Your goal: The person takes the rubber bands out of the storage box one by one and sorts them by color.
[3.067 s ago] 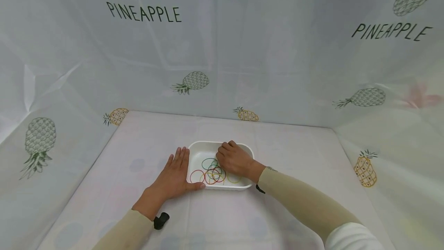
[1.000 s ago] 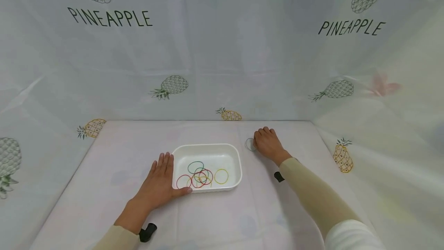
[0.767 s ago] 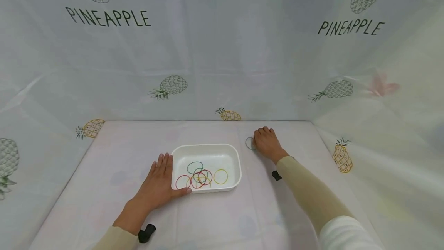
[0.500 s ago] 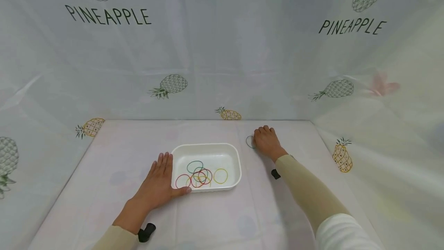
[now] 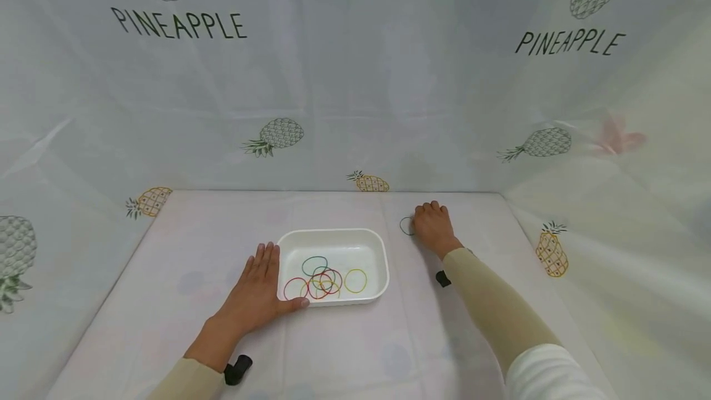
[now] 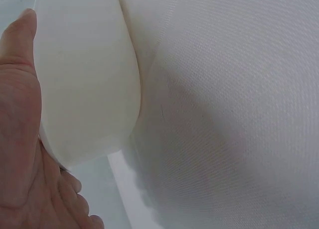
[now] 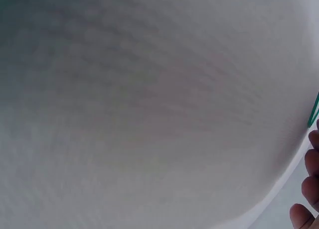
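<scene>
tray, white, rounded, on the cloth-covered table; it holds loose rubber bands in red, yellow and green, some overlapping, one yellow ring lying apart at the right. left hand lies flat on the cloth against the tray's left wall, fingers straight and together, thumb along the near corner; it grips nothing and only braces the tray. the left wrist view shows the palm beside the white wall. right hand rests on the cloth well right of the tray, knuckles up, fingers curled under. green band lies on the cloth just at that hand's fingertips, outside the tray; whether the fingers pinch it or merely touch it cannot be told, and the right wrist view shows only a green sliver at the frame's edge above the fingertips. risk, as a judgement: a thin band flat on soft cloth is hard to nip, so the fingers may gather fabric with it, or the band may spring away if stretched and let slip.
</scene>
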Tool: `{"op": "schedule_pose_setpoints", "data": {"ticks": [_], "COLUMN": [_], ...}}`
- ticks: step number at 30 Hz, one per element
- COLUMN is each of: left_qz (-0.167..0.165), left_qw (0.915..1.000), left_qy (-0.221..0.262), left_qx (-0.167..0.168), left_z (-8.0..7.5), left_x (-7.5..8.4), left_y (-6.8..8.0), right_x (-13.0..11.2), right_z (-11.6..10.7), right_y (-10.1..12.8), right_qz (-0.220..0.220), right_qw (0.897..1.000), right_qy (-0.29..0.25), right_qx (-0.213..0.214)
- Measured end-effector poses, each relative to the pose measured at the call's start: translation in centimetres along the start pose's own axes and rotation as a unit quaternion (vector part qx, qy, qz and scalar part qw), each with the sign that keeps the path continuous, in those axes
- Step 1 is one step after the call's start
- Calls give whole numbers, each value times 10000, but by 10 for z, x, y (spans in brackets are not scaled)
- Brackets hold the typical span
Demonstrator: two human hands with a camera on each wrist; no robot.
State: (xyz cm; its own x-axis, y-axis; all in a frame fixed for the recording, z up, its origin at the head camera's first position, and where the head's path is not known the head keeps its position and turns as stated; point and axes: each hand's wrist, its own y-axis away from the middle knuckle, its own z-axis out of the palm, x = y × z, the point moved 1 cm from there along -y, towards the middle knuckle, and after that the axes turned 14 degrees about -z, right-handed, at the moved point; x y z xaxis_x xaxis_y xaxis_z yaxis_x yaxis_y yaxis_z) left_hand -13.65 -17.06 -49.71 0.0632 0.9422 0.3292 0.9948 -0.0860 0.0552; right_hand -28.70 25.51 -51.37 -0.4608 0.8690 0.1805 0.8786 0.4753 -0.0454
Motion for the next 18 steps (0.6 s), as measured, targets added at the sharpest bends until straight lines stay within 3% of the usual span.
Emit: {"op": "schedule_pose_setpoints", "data": {"ticks": [6, 11, 14, 18], "left_qz": [-9, 18, -3, -76], "left_qw": [10000, 10000, 9999, 9997], "left_qy": [-20, -10, -51, -92], "left_qx": [-27, -78, -140, -201], "left_z": [0, 0, 0, -3], "left_x": [-1, 1, 2, 1], "left_y": [0, -3, -5, -2], "right_x": [2, 2, -7, -40], "right_z": [-4, -18, -31, -52], "right_y": [1, -3, -10, -25], "right_qz": [108, 59, -247, -770], "right_qw": [9994, 9949, 9859, 9689], "right_qy": [81, 54, 34, -23], "right_qx": [308, 1010, 1655, 2350]}}
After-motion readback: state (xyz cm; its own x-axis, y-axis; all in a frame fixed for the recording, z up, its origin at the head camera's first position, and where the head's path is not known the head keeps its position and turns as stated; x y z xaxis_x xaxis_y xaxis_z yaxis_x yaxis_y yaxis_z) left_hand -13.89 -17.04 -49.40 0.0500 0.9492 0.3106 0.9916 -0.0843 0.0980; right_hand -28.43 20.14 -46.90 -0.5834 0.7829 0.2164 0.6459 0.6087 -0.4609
